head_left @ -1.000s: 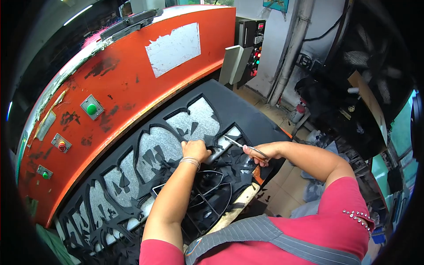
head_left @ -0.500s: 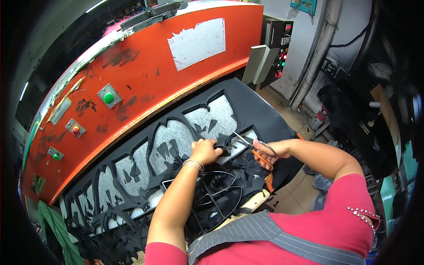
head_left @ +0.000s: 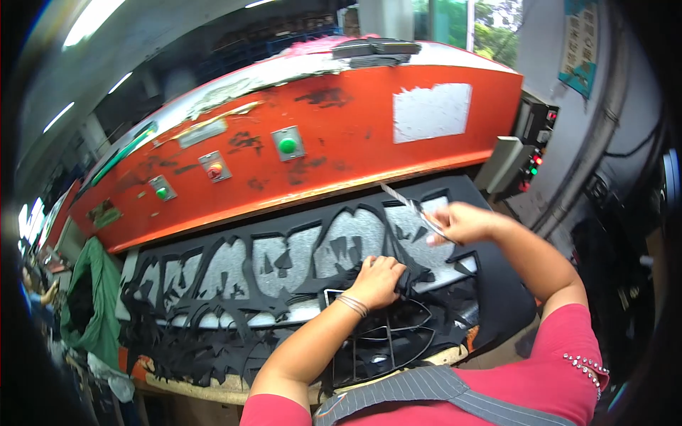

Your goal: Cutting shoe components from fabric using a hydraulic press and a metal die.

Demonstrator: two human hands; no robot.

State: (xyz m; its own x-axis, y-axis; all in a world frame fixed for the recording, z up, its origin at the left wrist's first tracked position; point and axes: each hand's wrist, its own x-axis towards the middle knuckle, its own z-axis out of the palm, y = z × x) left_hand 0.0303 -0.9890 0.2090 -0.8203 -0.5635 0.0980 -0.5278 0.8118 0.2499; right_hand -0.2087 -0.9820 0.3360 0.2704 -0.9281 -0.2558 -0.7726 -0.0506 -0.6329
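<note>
My right hand (head_left: 458, 224) has its fingers in the handles of a pair of scissors (head_left: 402, 199). The blades point up and to the left, above the far edge of a black cut-out sheet (head_left: 490, 241). Nearer to me, my left hand (head_left: 379, 281) is closed on gathered black material (head_left: 413, 275) at the near side of the sheet. Its fingertips are partly hidden. Grey panels (head_left: 352, 241) show through the openings in the sheet, with small black offcuts (head_left: 339, 250) lying on them. A thin metal frame (head_left: 389, 339) sits below my left wrist.
A large orange machine body (head_left: 341, 142) with green push buttons (head_left: 287, 145) spans the far side. Loose black scraps (head_left: 213, 351) heap along the near wooden edge (head_left: 206, 390). Green cloth (head_left: 96, 305) hangs at the left; a control box (head_left: 522, 167) stands at the right.
My view has swung, so the machine sits lower and farther right. The scissors have moved away from my left hand, toward the machine. My left hand keeps its hold on the black material.
</note>
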